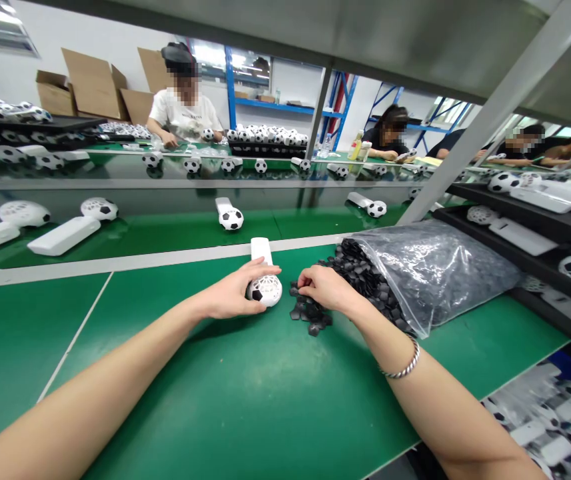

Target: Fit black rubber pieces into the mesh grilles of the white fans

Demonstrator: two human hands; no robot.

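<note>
My left hand (232, 291) is closed around the ball-shaped head of a white handheld fan (271, 292) with a football pattern. The fan lies on the green work surface, its flat white handle pointing away from me. My right hand (330, 288) is closed in a pinch at the edge of a loose pile of small black pentagon pieces (314, 319). Its fingertips meet on one of these pieces, mostly hidden by the fingers. More black pieces spill from the mouth of a clear plastic bag (440, 273) lying just right of that hand.
Beyond a pale rail (175, 257), a green conveyor belt (165, 233) carries several football fans. Black trays (530, 237) with more fans stand at the right, near a slanted metal post (490, 113). A co-worker (185, 107) sits across the line; other people work farther right.
</note>
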